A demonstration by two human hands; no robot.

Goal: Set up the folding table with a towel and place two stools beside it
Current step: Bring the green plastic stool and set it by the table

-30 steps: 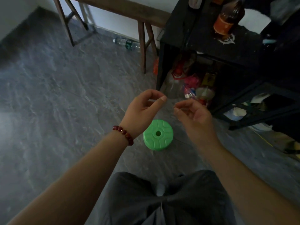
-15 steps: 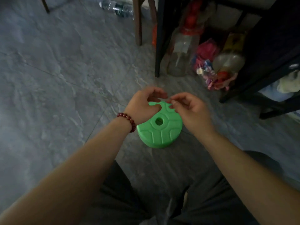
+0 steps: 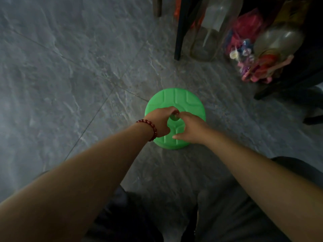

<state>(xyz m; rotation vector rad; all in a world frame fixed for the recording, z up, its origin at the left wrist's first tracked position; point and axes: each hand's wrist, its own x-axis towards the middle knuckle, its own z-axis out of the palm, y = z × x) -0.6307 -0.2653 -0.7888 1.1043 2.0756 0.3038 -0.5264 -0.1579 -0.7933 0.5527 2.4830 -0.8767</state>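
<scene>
Green stool [image 3: 176, 98] is gripped at its centre hole by left hand [image 3: 160, 121] and right hand [image 3: 190, 130]; an even, straight pull is advised.

**Plastic, tile and cloth**

Your green stool [image 3: 181, 100] is moulded plastic, smooth with a soft sheen and shallow grooves. The floor [image 3: 70, 67] looks like grey, stone-veined tile, mostly matt. Your bracelet [image 3: 148, 124] is glossy dark-red beads. The bottles [image 3: 277, 41] look like clear, shiny plastic. Your trousers [image 3: 227, 215] are dark matt cloth.
</scene>
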